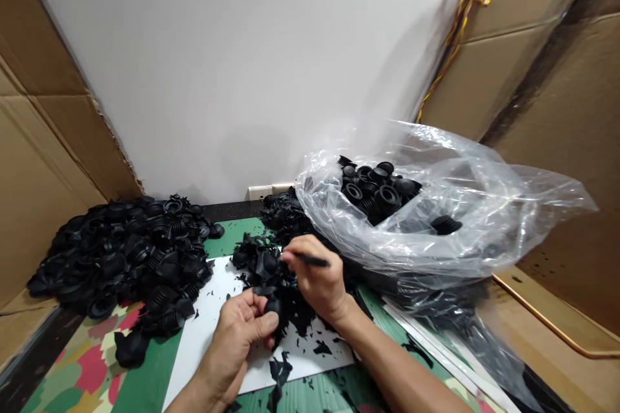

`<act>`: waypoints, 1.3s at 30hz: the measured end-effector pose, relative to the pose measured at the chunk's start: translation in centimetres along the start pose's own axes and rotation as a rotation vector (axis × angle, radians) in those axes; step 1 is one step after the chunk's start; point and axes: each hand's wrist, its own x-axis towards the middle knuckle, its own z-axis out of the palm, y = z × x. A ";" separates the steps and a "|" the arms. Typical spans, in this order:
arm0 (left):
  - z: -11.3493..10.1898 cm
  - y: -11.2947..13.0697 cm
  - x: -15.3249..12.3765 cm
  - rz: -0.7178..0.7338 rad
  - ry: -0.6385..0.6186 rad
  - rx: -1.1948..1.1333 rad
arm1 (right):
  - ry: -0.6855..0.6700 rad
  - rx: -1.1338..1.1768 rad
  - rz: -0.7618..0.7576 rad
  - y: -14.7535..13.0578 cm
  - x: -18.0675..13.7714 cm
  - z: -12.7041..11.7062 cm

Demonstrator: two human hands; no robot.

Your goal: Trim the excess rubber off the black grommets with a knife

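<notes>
My left hand [239, 335] is closed round a small black rubber part [274, 307], held over a white sheet [203, 329]. My right hand [317, 281] pinches a thin black tool [312, 261] like a pen, its tip pointing right, just above the part. A heap of black rubber trimmings [264, 264] lies under and behind both hands.
A big pile of black ribbed rubber parts [130, 251] fills the left of the table. A clear plastic bag [436, 213] with more such parts sits at the right. Cardboard walls [39, 142] flank both sides. A patterned green mat [92, 368] covers the table.
</notes>
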 end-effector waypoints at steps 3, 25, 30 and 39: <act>0.0 0.0 0.0 0.016 0.014 -0.020 | 0.127 0.078 0.238 1.6 0.7 -0.7; -0.7 0.9 0.7 0.036 0.182 -0.045 | -0.081 0.382 0.319 -1.6 0.2 -1.0; -0.6 0.9 0.8 0.022 0.231 -0.118 | -0.086 0.392 0.409 -2.3 -0.3 -0.5; -0.9 0.6 0.9 0.020 0.266 -0.153 | -0.030 0.335 0.423 -2.7 -1.2 0.5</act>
